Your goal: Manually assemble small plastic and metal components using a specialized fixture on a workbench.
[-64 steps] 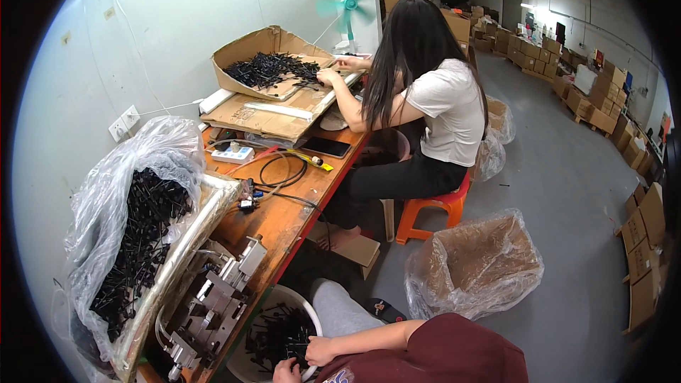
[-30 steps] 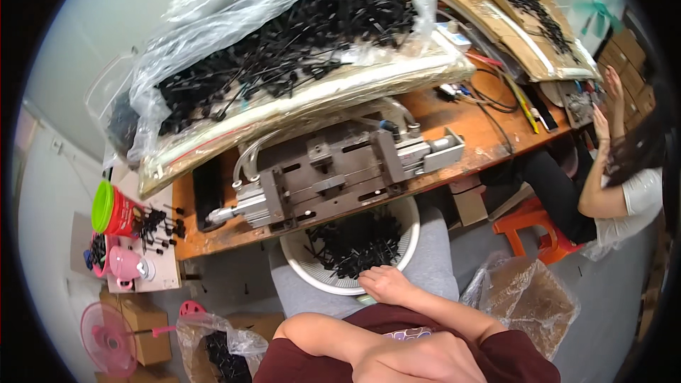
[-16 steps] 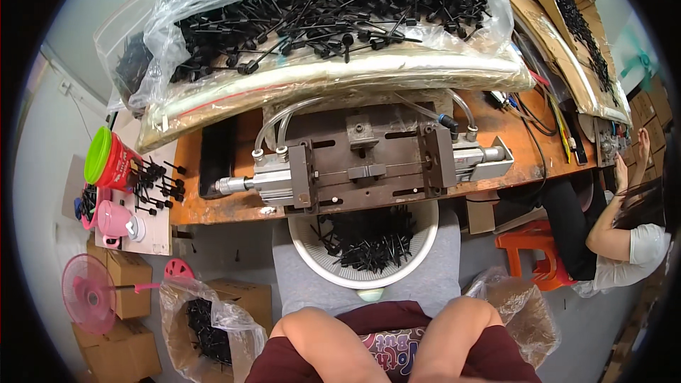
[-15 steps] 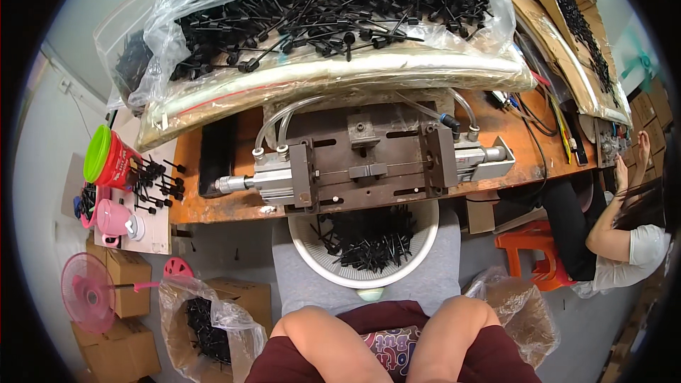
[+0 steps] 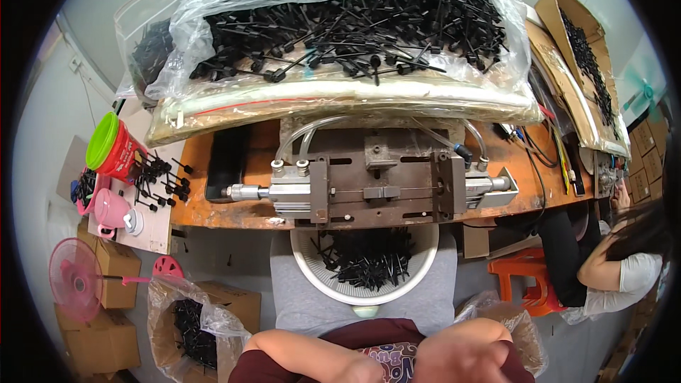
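Observation:
Both of my arms are drawn back against my body at the lower edge. My left hand (image 5: 363, 370) is partly cut off there, and its fingers do not show. My right hand (image 5: 461, 365) is close by on the right, smeared by motion, so what it holds, if anything, cannot be made out. On my lap, nearest to the hands, rests a white plastic basket (image 5: 303, 269) with many black rod-like parts (image 5: 369, 262) in it. Beyond it, at the bench edge, stands a brown metal fixture (image 5: 355, 206) with a pneumatic cylinder at each end and a small grey block in the middle.
A plastic-lined tray (image 5: 284, 92) heaped with black parts stands behind the fixture. At left are a red bucket (image 5: 117, 152), a pink jug (image 5: 112, 209) and a pink fan (image 5: 76, 280). Lined boxes flank my legs. A co-worker (image 5: 624, 276) sits at right beside an orange stool (image 5: 521, 269).
My forearms have swung inward, bringing the hands partly into view at the lower edge. The whole view has shifted slightly, and the co-worker's arms have lowered.

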Demonstrator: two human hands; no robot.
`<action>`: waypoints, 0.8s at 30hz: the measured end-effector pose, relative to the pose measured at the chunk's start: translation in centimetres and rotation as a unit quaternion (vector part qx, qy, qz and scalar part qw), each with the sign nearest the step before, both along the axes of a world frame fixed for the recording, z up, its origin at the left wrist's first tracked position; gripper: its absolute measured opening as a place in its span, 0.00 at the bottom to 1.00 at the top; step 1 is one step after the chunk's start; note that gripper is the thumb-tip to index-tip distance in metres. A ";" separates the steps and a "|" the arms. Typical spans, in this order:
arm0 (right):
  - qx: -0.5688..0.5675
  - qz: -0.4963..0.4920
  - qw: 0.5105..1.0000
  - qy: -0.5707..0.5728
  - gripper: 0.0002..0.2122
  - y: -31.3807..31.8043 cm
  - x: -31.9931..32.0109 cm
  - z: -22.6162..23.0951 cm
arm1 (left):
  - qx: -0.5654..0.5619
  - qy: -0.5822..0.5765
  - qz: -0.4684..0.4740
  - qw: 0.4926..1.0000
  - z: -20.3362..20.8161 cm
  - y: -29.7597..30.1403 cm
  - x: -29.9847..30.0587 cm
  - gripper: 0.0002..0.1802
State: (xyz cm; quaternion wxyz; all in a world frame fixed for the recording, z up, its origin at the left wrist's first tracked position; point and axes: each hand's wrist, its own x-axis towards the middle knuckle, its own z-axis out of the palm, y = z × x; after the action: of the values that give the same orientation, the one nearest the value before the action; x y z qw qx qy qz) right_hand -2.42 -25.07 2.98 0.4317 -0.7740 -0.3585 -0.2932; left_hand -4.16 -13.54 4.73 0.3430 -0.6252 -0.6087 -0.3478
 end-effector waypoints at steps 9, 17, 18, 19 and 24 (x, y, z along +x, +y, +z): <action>-0.064 -0.047 0.993 -0.085 0.18 6.0 20.0 5.2 | -0.156 -0.272 -0.886 0.341 -8.9 6.3 1.3 0.34; -0.435 -0.139 0.890 0.016 0.16 13.2 30.9 9.6 | -0.128 -0.256 -0.899 0.331 -12.4 8.1 0.4 0.37; -0.460 -0.148 0.876 0.006 0.15 13.7 31.5 9.6 | -0.141 -0.257 -0.904 0.312 -12.5 8.2 0.5 0.37; -0.484 -0.141 0.863 0.022 0.15 14.1 32.0 9.5 | -0.146 -0.254 -0.905 0.309 -12.6 8.3 0.5 0.37; -0.537 -0.145 0.830 0.029 0.16 13.9 33.5 9.2 | -0.156 -0.238 -0.908 0.309 -12.3 9.1 0.9 0.36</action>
State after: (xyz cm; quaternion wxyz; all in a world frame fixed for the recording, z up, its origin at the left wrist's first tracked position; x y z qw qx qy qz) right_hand 31.06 -11.13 12.14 -0.0893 -0.9353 -0.3300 -0.0908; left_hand -3.22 -4.47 -7.56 -0.4519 -0.7166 0.2436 -0.4722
